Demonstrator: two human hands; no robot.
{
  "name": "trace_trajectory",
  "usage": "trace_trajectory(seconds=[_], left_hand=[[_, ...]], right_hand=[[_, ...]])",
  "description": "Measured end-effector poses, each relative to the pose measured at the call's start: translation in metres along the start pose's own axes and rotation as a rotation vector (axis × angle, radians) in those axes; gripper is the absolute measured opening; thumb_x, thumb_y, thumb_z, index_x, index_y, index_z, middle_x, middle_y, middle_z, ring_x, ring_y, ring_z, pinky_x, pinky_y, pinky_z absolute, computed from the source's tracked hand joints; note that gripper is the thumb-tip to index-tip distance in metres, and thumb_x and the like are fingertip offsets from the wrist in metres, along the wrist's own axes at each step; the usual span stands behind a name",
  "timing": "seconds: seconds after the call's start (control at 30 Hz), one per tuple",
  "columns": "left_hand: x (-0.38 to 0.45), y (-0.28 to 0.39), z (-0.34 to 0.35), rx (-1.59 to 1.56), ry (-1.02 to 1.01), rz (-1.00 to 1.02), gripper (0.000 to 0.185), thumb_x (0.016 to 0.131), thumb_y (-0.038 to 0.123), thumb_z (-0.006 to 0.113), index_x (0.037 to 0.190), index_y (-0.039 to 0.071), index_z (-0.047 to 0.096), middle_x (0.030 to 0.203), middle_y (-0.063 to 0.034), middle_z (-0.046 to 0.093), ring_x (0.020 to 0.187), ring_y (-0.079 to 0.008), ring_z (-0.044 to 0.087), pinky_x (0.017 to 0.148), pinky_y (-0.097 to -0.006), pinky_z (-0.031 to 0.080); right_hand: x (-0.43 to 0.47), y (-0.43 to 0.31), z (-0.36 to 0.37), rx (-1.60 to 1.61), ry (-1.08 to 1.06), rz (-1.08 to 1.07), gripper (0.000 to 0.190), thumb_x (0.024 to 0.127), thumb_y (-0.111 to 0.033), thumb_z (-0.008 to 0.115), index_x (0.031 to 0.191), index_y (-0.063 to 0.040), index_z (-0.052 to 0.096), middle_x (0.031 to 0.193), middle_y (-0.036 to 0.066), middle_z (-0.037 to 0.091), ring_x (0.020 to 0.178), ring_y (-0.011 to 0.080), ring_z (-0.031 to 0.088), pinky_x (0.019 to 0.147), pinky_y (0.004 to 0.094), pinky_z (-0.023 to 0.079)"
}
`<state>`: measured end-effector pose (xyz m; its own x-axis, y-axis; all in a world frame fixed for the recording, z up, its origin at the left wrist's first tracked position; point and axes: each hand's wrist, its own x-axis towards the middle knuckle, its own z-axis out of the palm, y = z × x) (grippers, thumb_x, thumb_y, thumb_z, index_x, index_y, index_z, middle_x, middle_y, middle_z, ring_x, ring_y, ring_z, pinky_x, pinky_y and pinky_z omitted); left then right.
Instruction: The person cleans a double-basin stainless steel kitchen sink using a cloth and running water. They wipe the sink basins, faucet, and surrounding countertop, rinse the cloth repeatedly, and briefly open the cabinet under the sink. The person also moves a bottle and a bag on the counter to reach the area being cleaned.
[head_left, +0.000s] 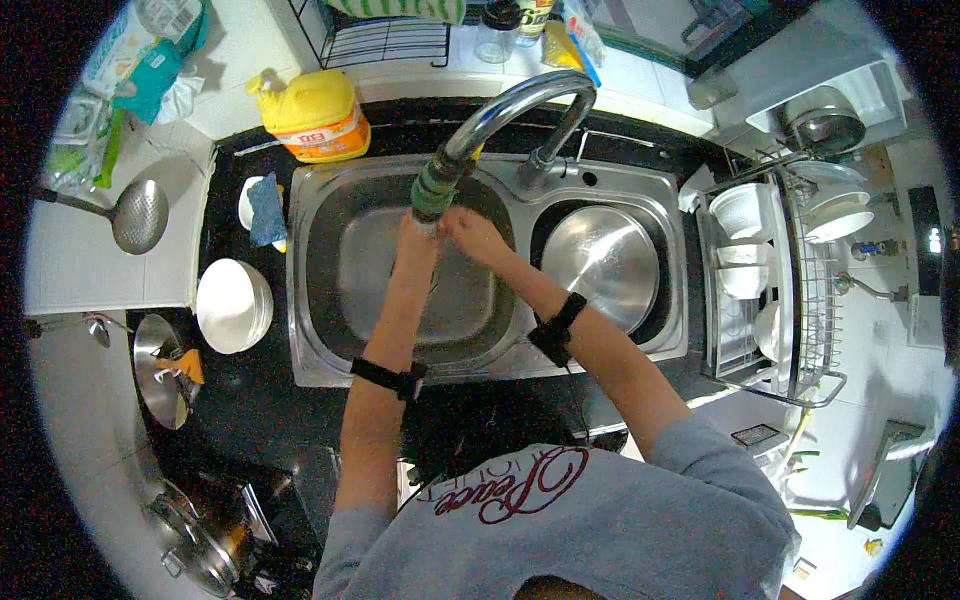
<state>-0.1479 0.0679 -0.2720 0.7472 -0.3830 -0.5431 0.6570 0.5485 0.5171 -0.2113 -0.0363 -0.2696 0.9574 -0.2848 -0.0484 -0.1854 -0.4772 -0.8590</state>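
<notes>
My left hand (420, 229) is under the tip of a curved chrome faucet (517, 97), whose green-wrapped nozzle (435, 187) hides most of its fingers. Right beside it, my right hand (466, 229) is bent inward with curled fingers, close to or touching the left. No object shows in either hand, though their inner sides are hidden. Both are above the left basin (375, 300) of a stainless-steel double sink. Whether water is running is hard to make out. A large round steel lid or pan (600, 262) sits in the right basin.
Left of the sink are a stack of white bowls (234, 306), a blue cloth (266, 210) and a yellow jug (319, 112). A perforated ladle (140, 216) lies farther left. On the right, a wire dish rack (817, 322) holds white dishes.
</notes>
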Motion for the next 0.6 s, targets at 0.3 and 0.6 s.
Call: trace_trajectory(seconds=[0.3,0.6], left_hand=[[0.003,-0.001,-0.02,0.073,-0.053,-0.256,0.02,0.086,0.031,0.045,0.074,0.015,0.045,0.054,0.002,0.039,0.041,-0.01,0.035,0.034,-0.0245,0.025],[-0.042,0.03,-0.024,0.187,-0.147,-0.257,0.034,0.088,0.042,0.043,0.07,0.013,0.044,0.053,0.0007,0.036,0.042,-0.0104,0.033,0.037,-0.025,0.023]], right_hand=[[-0.018,0.037,-0.114,0.065,0.167,0.083,0.025,0.079,-0.021,0.057,0.098,-0.006,0.06,0.087,0.01,0.061,0.076,0.0164,0.058,0.067,0.0281,0.046],[0.05,0.061,-0.194,-0.129,0.6,0.026,0.033,0.076,-0.013,0.055,0.108,-0.007,0.058,0.095,0.014,0.062,0.085,0.0211,0.061,0.076,0.0299,0.045]])
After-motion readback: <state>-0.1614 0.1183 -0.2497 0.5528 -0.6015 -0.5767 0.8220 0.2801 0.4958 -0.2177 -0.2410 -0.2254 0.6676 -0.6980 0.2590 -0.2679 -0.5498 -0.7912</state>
